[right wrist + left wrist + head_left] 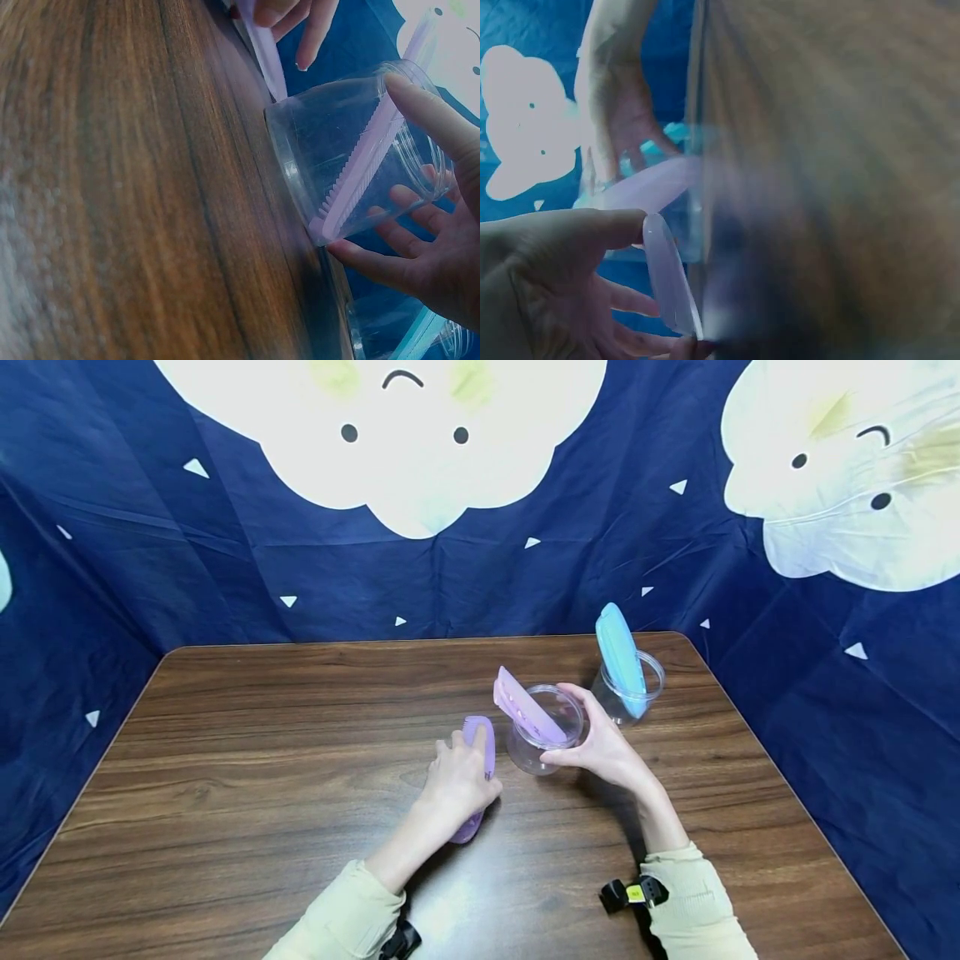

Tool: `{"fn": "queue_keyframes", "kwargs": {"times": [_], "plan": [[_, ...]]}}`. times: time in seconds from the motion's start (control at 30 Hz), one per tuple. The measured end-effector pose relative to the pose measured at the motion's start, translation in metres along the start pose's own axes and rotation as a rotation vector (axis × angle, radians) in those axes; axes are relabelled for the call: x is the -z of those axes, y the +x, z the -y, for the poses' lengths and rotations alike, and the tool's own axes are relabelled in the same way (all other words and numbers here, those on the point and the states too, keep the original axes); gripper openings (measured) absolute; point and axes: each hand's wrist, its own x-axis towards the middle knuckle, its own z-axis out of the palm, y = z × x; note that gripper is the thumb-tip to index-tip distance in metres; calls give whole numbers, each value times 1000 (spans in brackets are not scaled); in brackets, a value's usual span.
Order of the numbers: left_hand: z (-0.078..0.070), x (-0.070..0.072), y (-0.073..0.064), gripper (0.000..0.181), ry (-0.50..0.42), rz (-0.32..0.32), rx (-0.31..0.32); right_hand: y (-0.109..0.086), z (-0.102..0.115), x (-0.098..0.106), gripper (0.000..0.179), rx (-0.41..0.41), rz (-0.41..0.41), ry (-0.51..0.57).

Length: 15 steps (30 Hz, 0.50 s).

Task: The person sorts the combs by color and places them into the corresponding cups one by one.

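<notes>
My left hand (459,778) pinches a long purple comb (468,831) with rounded ends, low over the table just left of the near jar. In the left wrist view the thumb and fingers meet along the purple comb (667,281). With my right hand (606,750) I grip a clear plastic jar (528,762) round its side and rim. A pink comb (519,700) leans inside this jar, its upper end sticking out to the left. The right wrist view shows the pink comb's (360,161) teeth through the clear wall.
Behind my right hand, another clear jar (656,677) holds a light blue piece (620,647) tilted out over its rim. The wooden table (225,760) ends at a blue cloth backdrop (450,585) with white cloud shapes.
</notes>
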Motion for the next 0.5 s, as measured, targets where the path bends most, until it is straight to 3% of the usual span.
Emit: {"fn": "queue_keyframes", "kwargs": {"times": [0.13,0.27,0.5], "plan": [[4,8,2,73,-39,44,26,-1,1,0,105,-6,4,0],[8,14,4,88,-57,67,52,-1,1,0,105,-11,4,-2],[16,33,9,103,-140,-30,44,0,1,0,105,-8,6,-3]]}}
